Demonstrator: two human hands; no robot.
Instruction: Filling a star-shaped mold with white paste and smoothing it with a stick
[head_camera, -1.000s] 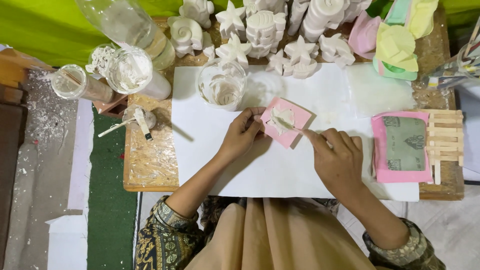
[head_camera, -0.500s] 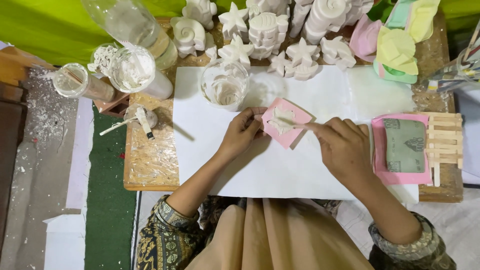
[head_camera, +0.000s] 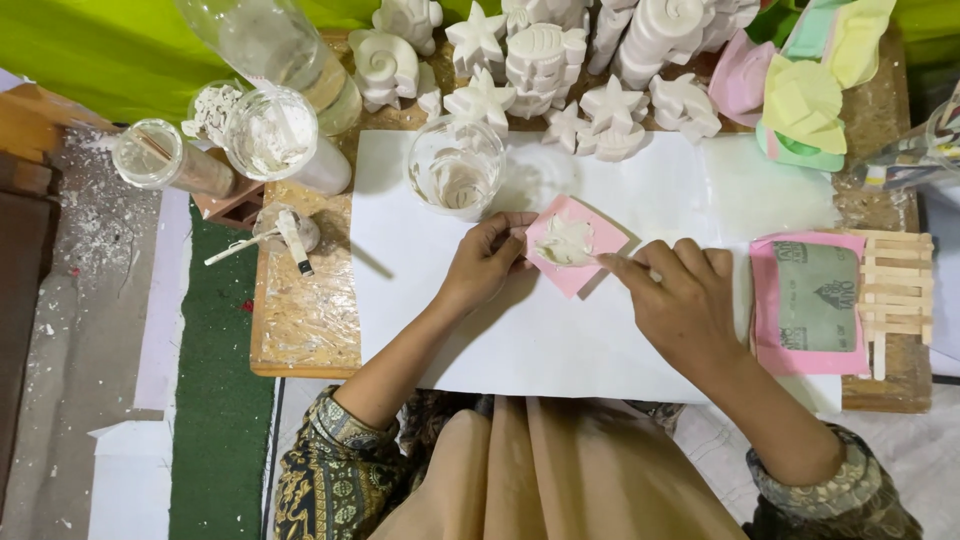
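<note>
Three clear containers are standing at the left of the board: a small jar (head_camera: 160, 157) holding a stick, a wider cup (head_camera: 270, 132) coated with white residue, and a large bottle (head_camera: 270, 45) lying tilted behind them. A fourth, a clear cup (head_camera: 455, 167) with white residue inside, is standing on the white sheet (head_camera: 520, 340). The left hand (head_camera: 483, 262) is pinching the left corner of one pink mould (head_camera: 573, 245), fingers closed on it. The mould is lying on the sheet, filled with white plaster. The right hand (head_camera: 683, 298) is closing its fingers on a thin tool whose tip is touching the mould's right edge. One grey sandpaper piece (head_camera: 815, 295) is lying on a pink pad further right, beside wooden sticks (head_camera: 897, 285); their count cannot be told
</note>
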